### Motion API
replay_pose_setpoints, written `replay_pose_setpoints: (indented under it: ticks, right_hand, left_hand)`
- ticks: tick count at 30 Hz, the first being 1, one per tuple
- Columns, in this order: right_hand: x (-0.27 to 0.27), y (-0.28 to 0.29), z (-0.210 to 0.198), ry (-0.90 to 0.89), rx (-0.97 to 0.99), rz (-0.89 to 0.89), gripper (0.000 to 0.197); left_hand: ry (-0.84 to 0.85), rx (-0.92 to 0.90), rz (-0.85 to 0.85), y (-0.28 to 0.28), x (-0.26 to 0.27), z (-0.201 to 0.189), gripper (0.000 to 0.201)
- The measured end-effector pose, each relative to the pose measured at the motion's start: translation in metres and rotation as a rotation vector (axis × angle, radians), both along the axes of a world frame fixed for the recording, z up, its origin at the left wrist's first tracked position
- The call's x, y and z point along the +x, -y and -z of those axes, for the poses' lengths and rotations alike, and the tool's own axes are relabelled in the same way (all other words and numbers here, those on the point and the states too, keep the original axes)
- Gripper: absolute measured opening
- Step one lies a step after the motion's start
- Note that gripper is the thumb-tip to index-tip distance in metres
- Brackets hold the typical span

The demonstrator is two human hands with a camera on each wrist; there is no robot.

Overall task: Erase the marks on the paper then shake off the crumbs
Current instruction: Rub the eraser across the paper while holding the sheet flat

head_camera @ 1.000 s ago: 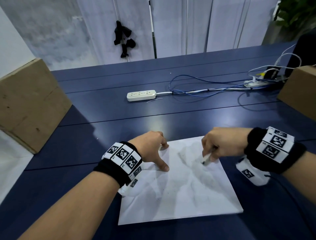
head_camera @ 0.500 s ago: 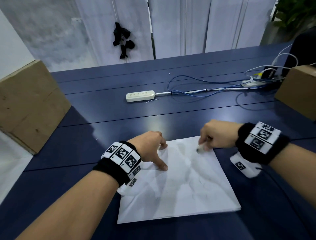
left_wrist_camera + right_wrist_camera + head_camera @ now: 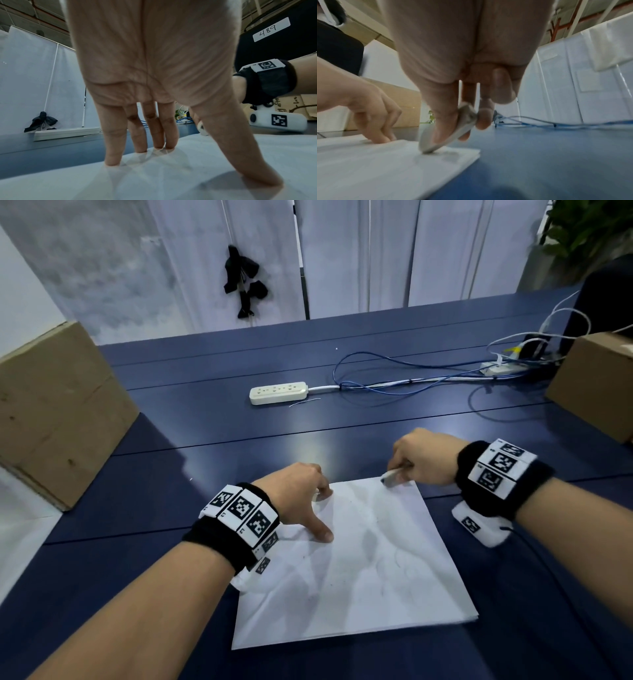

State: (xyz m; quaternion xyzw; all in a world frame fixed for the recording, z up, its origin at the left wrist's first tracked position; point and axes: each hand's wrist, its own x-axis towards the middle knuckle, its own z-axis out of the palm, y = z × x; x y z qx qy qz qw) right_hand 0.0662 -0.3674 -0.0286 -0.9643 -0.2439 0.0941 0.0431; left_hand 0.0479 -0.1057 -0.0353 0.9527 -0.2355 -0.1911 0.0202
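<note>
White paper (image 3: 359, 570) lies flat on the blue surface (image 3: 376, 426). Left hand (image 3: 301, 498) presses it with straight, spread fingers (image 3: 113, 148), likely to stop it sliding. Right hand (image 3: 424, 457) pinches the eraser (image 3: 390, 475) and sets its tip on the paper's far right corner, where faint marks probably remain.

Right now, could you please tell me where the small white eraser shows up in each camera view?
Head: small white eraser at the white paper sheet's far right corner, pinched by the right hand.
Left wrist: a white stub right of centre, behind the thumb.
Right wrist: centre, tip on the paper.
Shared landmark: the blue cable.
</note>
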Motion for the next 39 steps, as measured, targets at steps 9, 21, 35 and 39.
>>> replay_pose_setpoints:
  ticks: [9, 21, 35, 39]
  right_hand:
    - [-0.016, 0.002, 0.003, -0.174, -0.025, -0.063, 0.024]
    - [-0.013, 0.005, 0.0, -0.155, -0.051, -0.076, 0.024]
    - [-0.002, 0.006, -0.001, -0.073, -0.011, -0.015, 0.035]
    - [-0.005, 0.006, -0.002, -0.035, -0.008, -0.062, 0.026]
  left_hand:
    - [-0.02, -0.023, 0.064, 0.002, -0.001, -0.004, 0.076]
    - [-0.06, 0.021, 0.099, 0.003, 0.0, -0.003, 0.083]
    - [-0.06, 0.043, 0.093, 0.005, -0.001, -0.005, 0.084]
    - [-0.056, 0.053, 0.096, 0.006, -0.001, -0.006, 0.084]
